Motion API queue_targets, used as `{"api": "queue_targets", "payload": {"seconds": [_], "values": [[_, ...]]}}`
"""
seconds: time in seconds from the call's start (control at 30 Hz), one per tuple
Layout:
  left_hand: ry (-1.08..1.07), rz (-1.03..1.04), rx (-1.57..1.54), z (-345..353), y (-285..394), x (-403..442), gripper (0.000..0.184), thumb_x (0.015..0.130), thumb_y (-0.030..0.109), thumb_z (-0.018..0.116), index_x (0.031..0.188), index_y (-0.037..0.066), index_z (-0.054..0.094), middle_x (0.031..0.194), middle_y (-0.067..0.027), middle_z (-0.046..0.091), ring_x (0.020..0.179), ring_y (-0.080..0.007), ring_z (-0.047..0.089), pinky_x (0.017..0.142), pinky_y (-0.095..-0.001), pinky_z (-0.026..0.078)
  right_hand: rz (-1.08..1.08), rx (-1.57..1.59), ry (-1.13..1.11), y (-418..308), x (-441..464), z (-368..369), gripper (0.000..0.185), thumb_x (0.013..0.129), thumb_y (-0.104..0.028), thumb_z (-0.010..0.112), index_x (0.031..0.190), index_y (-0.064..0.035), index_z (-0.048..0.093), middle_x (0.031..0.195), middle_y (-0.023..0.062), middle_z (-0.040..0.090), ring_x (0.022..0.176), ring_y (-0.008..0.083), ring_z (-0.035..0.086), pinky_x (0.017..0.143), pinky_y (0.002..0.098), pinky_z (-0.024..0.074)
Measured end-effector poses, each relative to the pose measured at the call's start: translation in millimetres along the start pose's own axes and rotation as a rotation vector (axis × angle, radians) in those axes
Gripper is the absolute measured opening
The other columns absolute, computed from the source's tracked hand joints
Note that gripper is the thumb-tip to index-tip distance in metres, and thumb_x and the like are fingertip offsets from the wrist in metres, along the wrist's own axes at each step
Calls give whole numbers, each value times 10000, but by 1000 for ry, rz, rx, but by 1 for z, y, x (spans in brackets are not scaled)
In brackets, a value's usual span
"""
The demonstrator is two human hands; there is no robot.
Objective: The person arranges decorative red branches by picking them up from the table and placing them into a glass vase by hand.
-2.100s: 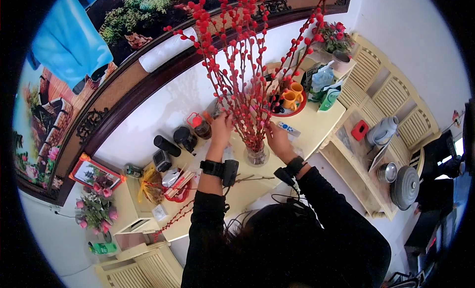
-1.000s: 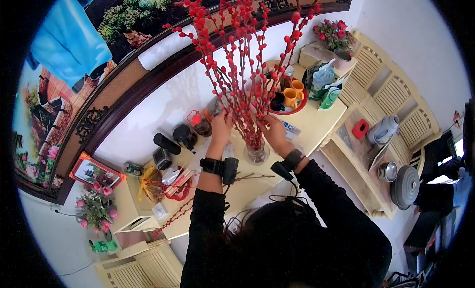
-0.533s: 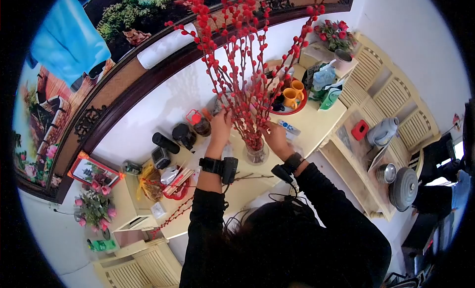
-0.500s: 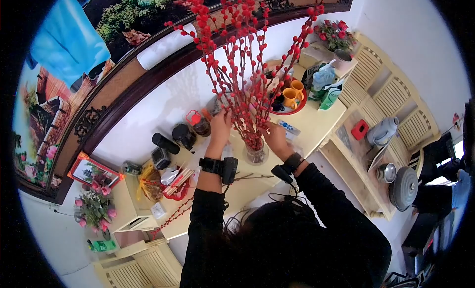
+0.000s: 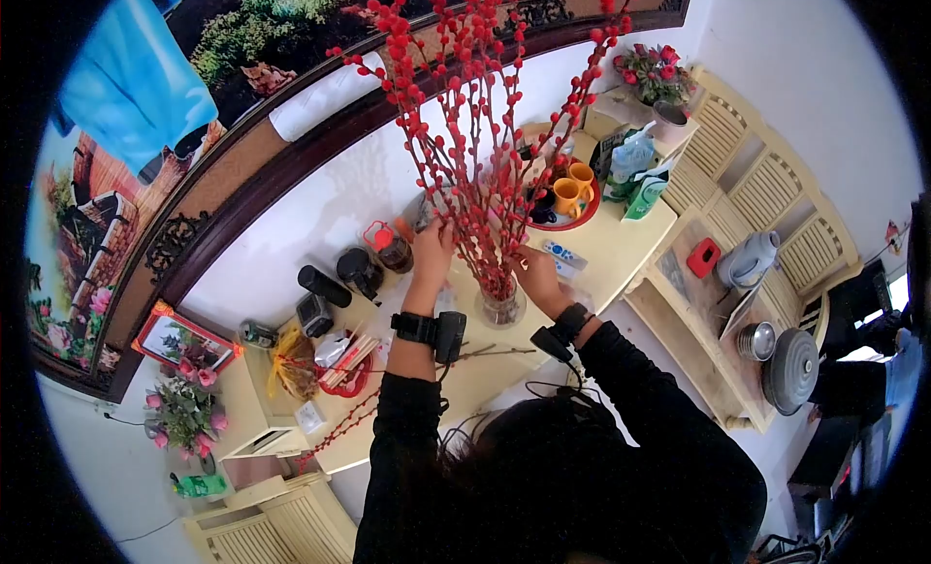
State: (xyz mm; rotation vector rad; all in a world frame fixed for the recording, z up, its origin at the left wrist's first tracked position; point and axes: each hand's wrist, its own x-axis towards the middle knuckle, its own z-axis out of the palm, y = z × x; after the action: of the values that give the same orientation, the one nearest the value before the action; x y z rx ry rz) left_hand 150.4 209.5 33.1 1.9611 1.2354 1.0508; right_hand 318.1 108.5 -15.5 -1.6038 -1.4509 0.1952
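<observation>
Tall branches with red berries [image 5: 485, 166] stand fanned out in a clear glass vase [image 5: 500, 310] on the cream table [image 5: 475, 389]. My left hand [image 5: 433, 246] is at the left side of the bunch, fingers closed on a berry branch. On the other side, lower down and just above the vase, my right hand [image 5: 537, 275] has its fingers curled in on a branch; the fingertips are partly hidden among the berries. Loose berry branches [image 5: 339, 430] lie on the table below my left forearm.
A red tray [image 5: 582, 215] with orange mugs [image 5: 572, 189] stands at the right. Along the wall are a dark jar [image 5: 359, 269], a red-lidded jar [image 5: 392, 249] and a red basket [image 5: 351, 378]. Further right, a low table [image 5: 679, 346] holds a grey kettle [image 5: 749, 257].
Both hands stay at the branches with almost no movement. The right hand and the bunch have shifted very slightly.
</observation>
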Motion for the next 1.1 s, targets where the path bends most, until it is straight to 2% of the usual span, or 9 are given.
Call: {"api": "queue_targets", "payload": {"seconds": [0.17,0.47,0.77,0.87,0.97,1.07,1.1], "values": [[19,55,45,4,-11,3,206,808,203,469,805,3,517,632,-198,533,600,-371,513,535,-409,395,44,-19,-10,-4,-2,0,182,692,-162,619,803,-22,579,667,168,567,565,280,550,504,329,429],[2,33,54,0,2,2,199,804,190,472,810,-4,518,631,-189,542,596,-355,530,529,-404,404,-17,-24,19,1,-1,6,179,692,-172,617,764,-16,565,638,162,558,561,291,545,495,333,422],[6,52,-3,-5,14,-4,178,815,176,471,822,8,529,570,-136,546,498,-243,554,469,-329,423,-1,-23,24,-1,0,6,161,690,-165,613,763,-26,575,638,160,561,568,309,538,508,356,422],[40,88,-83,-2,13,-6,147,810,74,495,704,-20,458,552,-65,446,451,-135,511,404,-277,388,-5,-25,48,2,0,7,169,688,-164,615,782,-27,585,643,157,564,568,307,539,510,354,423],[102,129,-69,6,1,-9,152,811,104,503,715,-13,487,537,-60,489,445,-123,509,416,-265,395,9,-31,39,-1,0,5,177,685,-167,618,789,-27,588,645,154,566,571,306,541,511,355,424],[-5,23,-104,0,8,-15,172,795,160,517,799,-11,536,556,-107,555,475,-174,558,438,-273,420,27,-54,13,0,0,6,184,681,-187,619,770,-29,586,648,152,568,581,307,545,519,361,428],[3,4,-133,-2,12,-18,180,795,162,520,796,-17,533,559,-102,557,477,-164,558,436,-267,421,34,-74,-16,-3,2,2,187,681,-195,618,762,-30,585,650,152,569,586,306,547,523,363,430]]}}
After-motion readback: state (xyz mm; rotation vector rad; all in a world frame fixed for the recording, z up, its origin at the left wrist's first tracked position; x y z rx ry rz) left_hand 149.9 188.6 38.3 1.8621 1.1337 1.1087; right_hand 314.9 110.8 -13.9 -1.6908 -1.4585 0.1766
